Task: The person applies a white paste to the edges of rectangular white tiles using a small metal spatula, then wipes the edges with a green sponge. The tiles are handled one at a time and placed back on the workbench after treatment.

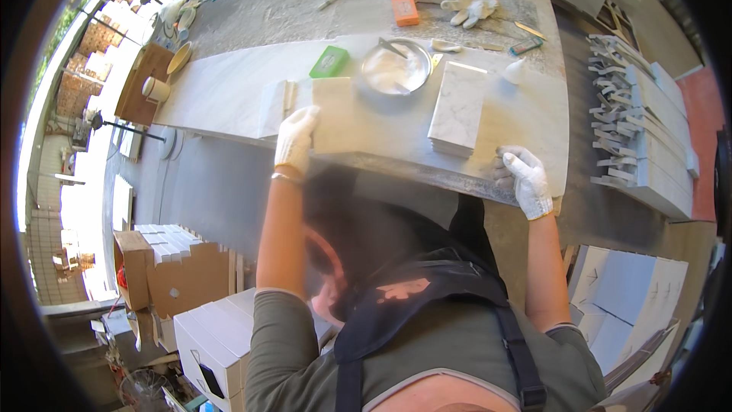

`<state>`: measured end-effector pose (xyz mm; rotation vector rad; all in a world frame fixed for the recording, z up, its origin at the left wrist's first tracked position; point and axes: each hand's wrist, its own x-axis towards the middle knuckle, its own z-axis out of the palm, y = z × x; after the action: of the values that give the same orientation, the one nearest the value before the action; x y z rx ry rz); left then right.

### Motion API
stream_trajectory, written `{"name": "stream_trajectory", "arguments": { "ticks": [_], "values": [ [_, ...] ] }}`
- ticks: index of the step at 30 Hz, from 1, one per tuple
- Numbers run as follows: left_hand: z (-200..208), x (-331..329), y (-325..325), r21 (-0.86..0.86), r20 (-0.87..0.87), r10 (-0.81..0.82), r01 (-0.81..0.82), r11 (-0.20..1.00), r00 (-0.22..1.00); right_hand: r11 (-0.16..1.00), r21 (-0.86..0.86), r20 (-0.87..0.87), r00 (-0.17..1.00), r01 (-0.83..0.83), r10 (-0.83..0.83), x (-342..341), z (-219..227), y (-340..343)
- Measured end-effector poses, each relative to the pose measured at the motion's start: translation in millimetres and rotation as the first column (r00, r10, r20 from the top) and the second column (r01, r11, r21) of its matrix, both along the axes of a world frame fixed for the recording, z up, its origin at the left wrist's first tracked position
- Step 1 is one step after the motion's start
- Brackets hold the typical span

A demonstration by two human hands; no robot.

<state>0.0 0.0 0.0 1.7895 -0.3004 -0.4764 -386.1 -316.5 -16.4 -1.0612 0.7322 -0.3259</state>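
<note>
My left hand, in a white knit glove, is at the bench's front edge, right beside a small stack of white tiles. Its fingers are curled together; what they hold, if anything, is hidden. A pale cream tile lies flat just right of it. My right hand, gloved with greyish fingertips, hovers by the front edge at the right. Its fingers are loosely bent, apart from the thumb, with nothing visible between them. Nearest to it is a neat stack of grey-veined marble tiles. Behind stands a round metal pan of whitish material.
On the stone-topped bench are a green box, an orange box, spare gloves and a white cone-shaped nozzle. Strapped white slabs stand at the right. Cardboard boxes sit at lower left.
</note>
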Motion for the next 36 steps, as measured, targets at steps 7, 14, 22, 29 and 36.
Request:
{"name": "stream_trajectory", "arguments": {
  "ticks": [7, 14, 22, 29, 36],
  "values": [
    [16, 11, -26, 0.28, 0.285, -0.089, 0.006, 0.96, 0.955, 0.993, -0.119, -0.004, 1.0, 0.006, -0.007, 0, -4, -2],
    [68, -39, -80, 0.411, 0.661, -0.324, 0.035, 0.911, 0.676, 0.985, -0.17, -0.027, 0.999, -0.033, 0.029, -3, -5, -3],
    [70, -116, -225, 0.59, 0.73, -0.652, 0.294, 0.752, 0.203, 0.991, -0.133, 0.039, 0.999, -0.025, 0.03, -4, -6, -3],
    [68, -152, -230, 0.654, 0.693, -0.716, 0.345, 0.673, 0.084, 0.993, -0.106, 0.067, 0.996, -0.044, 0.051, -9, -9, -6],
    [77, -195, -155, 0.619, 0.686, -0.72, 0.437, 0.653, 0.105, 0.996, -0.083, 0.057, 0.998, -0.028, 0.033, -8, -6, -3]
  ]
}}
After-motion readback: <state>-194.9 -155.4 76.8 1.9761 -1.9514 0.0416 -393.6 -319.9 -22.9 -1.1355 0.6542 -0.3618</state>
